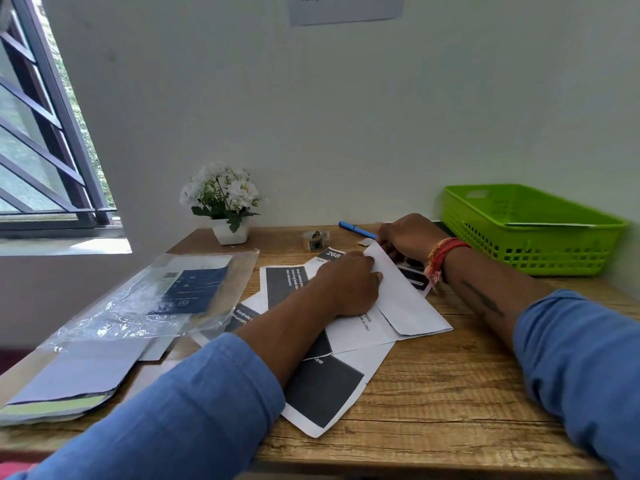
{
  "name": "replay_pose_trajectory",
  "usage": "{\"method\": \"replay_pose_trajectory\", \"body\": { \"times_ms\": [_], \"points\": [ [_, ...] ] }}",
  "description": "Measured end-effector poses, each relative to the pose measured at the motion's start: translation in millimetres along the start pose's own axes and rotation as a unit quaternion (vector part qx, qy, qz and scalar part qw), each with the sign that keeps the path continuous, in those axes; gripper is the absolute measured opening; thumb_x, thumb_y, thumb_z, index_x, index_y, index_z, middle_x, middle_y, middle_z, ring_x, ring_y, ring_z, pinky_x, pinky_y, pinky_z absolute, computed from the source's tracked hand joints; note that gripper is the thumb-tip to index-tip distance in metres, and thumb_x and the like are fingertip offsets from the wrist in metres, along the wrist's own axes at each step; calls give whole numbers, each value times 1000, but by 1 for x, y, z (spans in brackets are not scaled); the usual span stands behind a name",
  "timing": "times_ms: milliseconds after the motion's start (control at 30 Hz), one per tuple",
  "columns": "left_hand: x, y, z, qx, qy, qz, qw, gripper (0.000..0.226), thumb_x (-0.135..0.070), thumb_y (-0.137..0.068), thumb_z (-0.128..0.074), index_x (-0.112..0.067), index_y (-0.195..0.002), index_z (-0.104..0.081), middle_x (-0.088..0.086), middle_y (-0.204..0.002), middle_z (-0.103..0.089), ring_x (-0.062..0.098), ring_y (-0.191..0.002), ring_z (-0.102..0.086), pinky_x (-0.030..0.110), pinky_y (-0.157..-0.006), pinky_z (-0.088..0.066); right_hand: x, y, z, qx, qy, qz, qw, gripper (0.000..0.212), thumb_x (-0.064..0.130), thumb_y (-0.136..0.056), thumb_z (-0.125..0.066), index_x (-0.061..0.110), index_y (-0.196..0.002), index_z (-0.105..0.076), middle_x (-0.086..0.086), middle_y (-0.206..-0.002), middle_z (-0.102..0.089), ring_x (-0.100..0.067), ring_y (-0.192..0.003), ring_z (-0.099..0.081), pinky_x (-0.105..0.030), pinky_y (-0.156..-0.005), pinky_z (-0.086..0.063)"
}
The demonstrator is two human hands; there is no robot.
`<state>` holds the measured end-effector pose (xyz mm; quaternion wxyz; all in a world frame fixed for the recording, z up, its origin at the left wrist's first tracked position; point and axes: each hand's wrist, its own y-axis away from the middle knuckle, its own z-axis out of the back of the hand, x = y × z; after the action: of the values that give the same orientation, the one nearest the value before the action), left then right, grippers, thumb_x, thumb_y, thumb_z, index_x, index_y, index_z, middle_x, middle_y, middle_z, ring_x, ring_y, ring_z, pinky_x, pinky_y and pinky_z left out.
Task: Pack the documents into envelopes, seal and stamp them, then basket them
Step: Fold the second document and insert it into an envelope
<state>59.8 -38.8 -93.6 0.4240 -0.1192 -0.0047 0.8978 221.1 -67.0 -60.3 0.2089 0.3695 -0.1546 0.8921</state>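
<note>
Both hands work one white envelope (401,299) at worktop (450,393) centre: left hand (349,285) presses it flat, apparently steadying it; right hand (405,233) pinches its far corner. Green basket (533,230) waits at two o'clock.

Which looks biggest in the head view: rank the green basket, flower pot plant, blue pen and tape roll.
1. green basket
2. flower pot plant
3. blue pen
4. tape roll, though pen and roll look close, the pen being partly hidden by the right hand.

"mailing area" on wall sign (346,6), "268" on printed sheet (333,255), "Wardrobe" on lower document (244,315)
</note>
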Motion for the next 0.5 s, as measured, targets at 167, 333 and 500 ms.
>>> {"method": "replay_pose_trajectory", "body": {
  "times_ms": [167,333,500],
  "points": [
    [0,1,-1,-24,-25,4,999,46,-43,-104,-38,-10,-129,-58,12,-135,-53,28,-121,-52,46,-104,-45,4,4,5,29,93,43,994,40,40,-84,-76,1,-91,-76,-18,-90,-73,-20,-71,-57,-32,-68,-44],
    [0,5,-1,-73,-50,46,995,53,-53,-100,-44,-18,-136,-58,14,-141,-45,33,-132,-44,49,-108,-40,10,12,7,53,175,34,983,38,39,-84,-75,2,-92,-75,-15,-92,-73,-21,-73,-59,-33,-69,-47],
    [0,9,6,-132,27,34,990,37,-41,-99,-56,-14,-118,-72,7,-121,-67,22,-109,-61,39,-95,-51,12,13,15,-2,98,30,995,37,34,-88,-70,-3,-85,-71,-17,-86,-68,-26,-75,-59,-31,-66,-41]
  ]
}}
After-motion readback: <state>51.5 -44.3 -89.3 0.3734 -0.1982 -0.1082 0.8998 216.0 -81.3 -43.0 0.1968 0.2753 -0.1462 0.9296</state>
